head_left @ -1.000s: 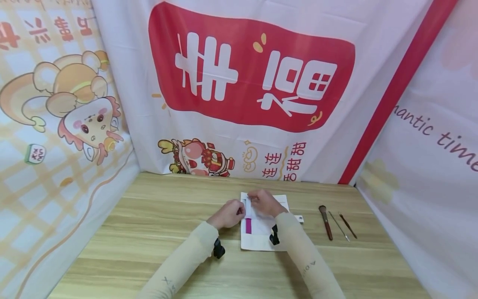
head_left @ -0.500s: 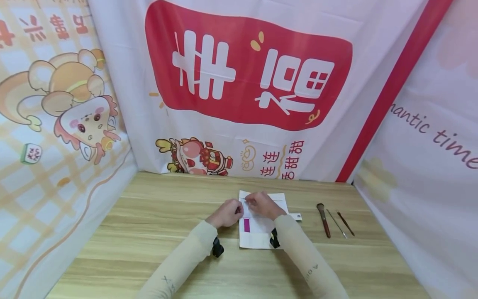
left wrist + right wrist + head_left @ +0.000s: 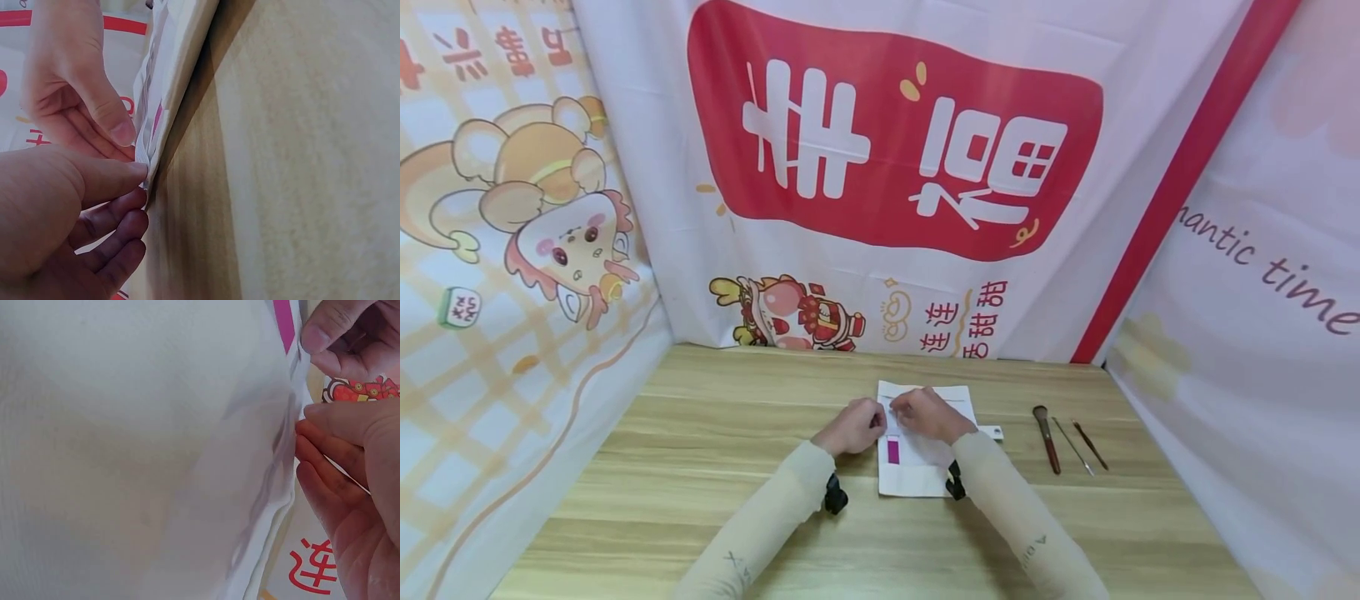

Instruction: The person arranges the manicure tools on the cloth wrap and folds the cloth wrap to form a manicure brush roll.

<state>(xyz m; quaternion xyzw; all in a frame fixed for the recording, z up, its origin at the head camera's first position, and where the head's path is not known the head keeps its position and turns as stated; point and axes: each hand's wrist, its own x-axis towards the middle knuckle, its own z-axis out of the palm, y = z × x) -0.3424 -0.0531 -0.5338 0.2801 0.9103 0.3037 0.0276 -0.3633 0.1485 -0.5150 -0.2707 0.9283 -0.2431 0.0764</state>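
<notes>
White fabric pouch [image 3: 910,482] lies on the wooden table [image 3: 737,433], toward the far edge, purple patch [image 3: 892,451] near the pouch's left edge. Left hand [image 3: 853,426] has that edge pinched, thumb against finger; right hand [image 3: 928,414] pinches the fabric just beside it. Fat brush [image 3: 1047,442], skinny silver tool [image 3: 1072,447] and skinny brown tool [image 3: 1091,446] sit nearer the table's right edge.

White pouch [image 3: 917,481] looks like soft matt cloth to me. Tabletop [image 3: 715,417] is wood-grain, pretty smooth with a faint sheen. Backdrop [image 3: 895,150] is lightly creased printed fabric, sleeves [image 3: 763,521] are matt cloth too, and the brush handle [image 3: 1053,457] looks like smooth wood.
</notes>
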